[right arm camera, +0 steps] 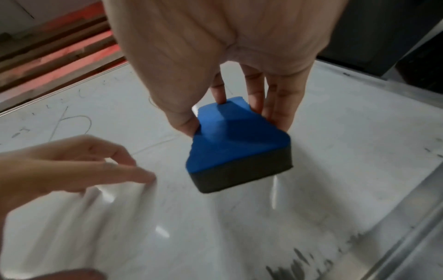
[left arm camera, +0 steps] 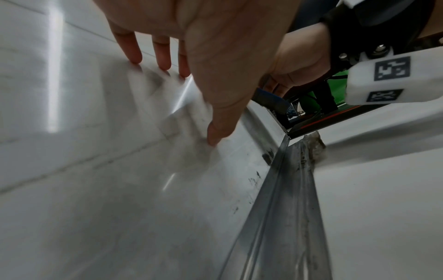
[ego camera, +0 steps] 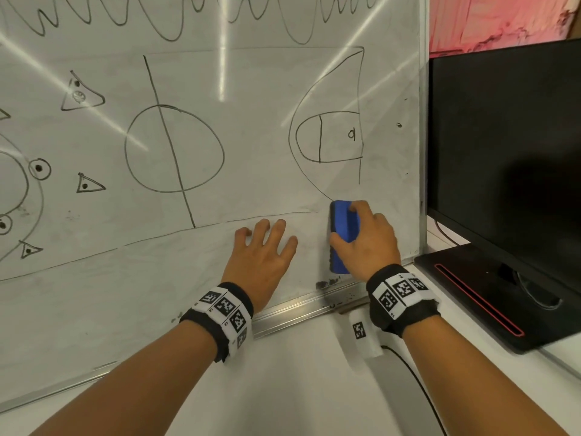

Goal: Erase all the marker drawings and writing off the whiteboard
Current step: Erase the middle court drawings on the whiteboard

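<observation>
- Right hand [ego camera: 366,239] gripped the blue eraser [ego camera: 342,237], thumb on one side, fingers [right arm camera: 282,106] on the other; dark felt face lay against the whiteboard [ego camera: 251,73] near its 5 o'clock corner.
- Left hand [ego camera: 262,256] lay spread, fingertips [left arm camera: 134,55] touching the board, just beside the eraser at its 9 o'clock.
- Marker drawings covered the board from 9 to 3 o'clock: circle with line [ego camera: 174,149], triangles, wavy line at 12.
- Dark monitor [ego camera: 506,146] stood at 3 o'clock of the board.

Eraser [ego camera: 342,234] on whiteboard [ego camera: 220,73], right of left hand [ego camera: 261,256]; monitor [ego camera: 503,136] further right.
</observation>
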`<action>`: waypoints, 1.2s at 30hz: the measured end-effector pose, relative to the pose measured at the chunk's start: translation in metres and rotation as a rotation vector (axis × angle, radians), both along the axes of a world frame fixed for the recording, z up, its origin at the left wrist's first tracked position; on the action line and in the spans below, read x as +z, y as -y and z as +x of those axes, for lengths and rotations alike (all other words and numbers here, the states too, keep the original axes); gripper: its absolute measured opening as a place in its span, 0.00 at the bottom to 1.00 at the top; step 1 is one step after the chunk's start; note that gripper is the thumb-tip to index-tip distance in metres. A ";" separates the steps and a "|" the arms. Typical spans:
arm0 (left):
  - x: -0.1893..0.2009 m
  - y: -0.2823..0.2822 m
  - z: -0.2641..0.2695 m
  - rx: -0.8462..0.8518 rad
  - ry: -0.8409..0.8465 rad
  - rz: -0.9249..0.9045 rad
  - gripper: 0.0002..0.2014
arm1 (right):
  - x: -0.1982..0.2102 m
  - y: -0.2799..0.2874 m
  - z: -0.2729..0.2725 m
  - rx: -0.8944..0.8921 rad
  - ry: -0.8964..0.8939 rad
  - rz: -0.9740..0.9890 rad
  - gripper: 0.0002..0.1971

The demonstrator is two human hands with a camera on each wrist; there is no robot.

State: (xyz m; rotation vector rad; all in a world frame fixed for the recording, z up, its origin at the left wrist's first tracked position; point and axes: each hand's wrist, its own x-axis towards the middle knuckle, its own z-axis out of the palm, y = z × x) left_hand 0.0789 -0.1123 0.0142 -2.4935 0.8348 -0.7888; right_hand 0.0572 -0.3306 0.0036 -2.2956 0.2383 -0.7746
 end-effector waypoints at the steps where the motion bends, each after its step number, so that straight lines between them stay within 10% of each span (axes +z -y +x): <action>1: 0.001 -0.002 0.001 -0.004 0.003 0.000 0.45 | 0.000 0.000 -0.001 0.006 0.009 -0.003 0.29; 15: 0.006 -0.034 0.002 -0.040 0.059 -0.116 0.35 | -0.002 -0.051 -0.006 0.236 0.049 -0.160 0.31; 36: 0.001 -0.127 -0.025 0.081 -0.064 -0.552 0.25 | 0.013 -0.103 -0.003 0.131 0.070 -0.109 0.30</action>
